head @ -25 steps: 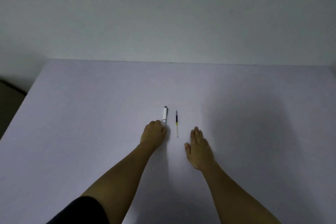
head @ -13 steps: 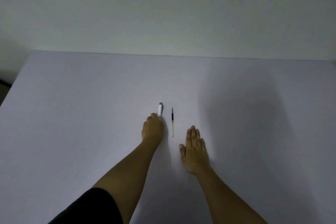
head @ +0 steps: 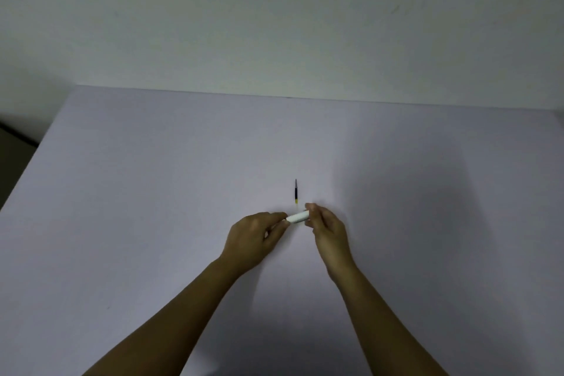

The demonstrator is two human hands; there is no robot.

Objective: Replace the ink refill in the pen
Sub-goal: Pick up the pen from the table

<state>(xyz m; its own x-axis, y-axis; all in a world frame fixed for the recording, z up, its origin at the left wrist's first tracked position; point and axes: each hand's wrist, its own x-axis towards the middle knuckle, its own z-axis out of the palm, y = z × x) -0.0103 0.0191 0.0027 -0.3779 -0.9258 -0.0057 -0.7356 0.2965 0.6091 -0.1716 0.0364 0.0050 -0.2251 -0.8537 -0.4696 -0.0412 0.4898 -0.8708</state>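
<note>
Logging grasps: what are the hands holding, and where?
The white pen, one end in the left hand, the other in the right hand.

The table (head: 152, 223) has a matt, smooth, pale lilac top, like laminate or paper. The pen (head: 297, 217) looks like smooth white plastic with a faint sheen. The refill (head: 295, 192) near the middle is thin plastic, dark and yellow.

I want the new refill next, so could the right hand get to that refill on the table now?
Probably not yet: the refill lies bare just beyond, but the right hand and left hand both hold the pen.
</note>
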